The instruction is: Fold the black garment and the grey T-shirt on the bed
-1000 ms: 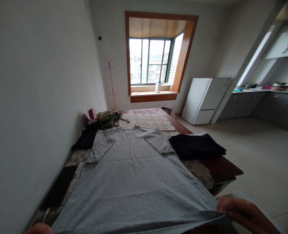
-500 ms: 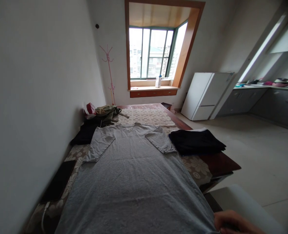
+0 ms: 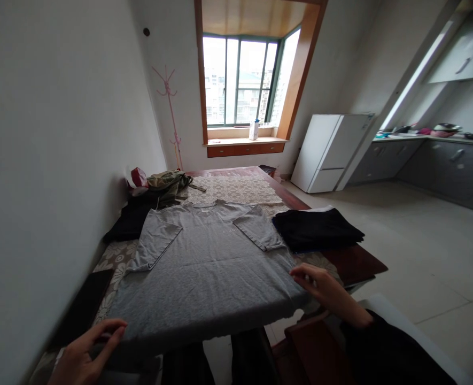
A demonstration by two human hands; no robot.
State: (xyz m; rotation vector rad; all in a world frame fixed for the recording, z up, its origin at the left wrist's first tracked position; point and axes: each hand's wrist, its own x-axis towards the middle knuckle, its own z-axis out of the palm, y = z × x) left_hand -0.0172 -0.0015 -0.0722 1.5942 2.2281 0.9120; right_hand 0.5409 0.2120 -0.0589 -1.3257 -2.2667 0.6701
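Note:
A grey short-sleeved T-shirt (image 3: 204, 262) lies front up on the table, its collar toward the window and both sleeves spread out. Its lower part bends down over the table's near edge. At the shirt's lower left corner, my left hand (image 3: 87, 350) is closed, thumb and forefinger meeting at the cloth. My right hand (image 3: 326, 286) pinches at the shirt's right side, below the sleeve. Both grips are partly hard to make out.
Folded black clothing (image 3: 318, 229) lies right of the shirt. Along the left wall are a dark flat device (image 3: 82, 305), black cloth (image 3: 130, 219) and an olive bag (image 3: 170, 184). A brown stool or chair (image 3: 316, 347) stands beside my right arm. A patterned cloth (image 3: 236, 190) covers the table.
My left hand has come into view, and my right hand has moved forward and left along the shirt's side. The shirt's near part now drops at the table edge. The view has shifted slightly.

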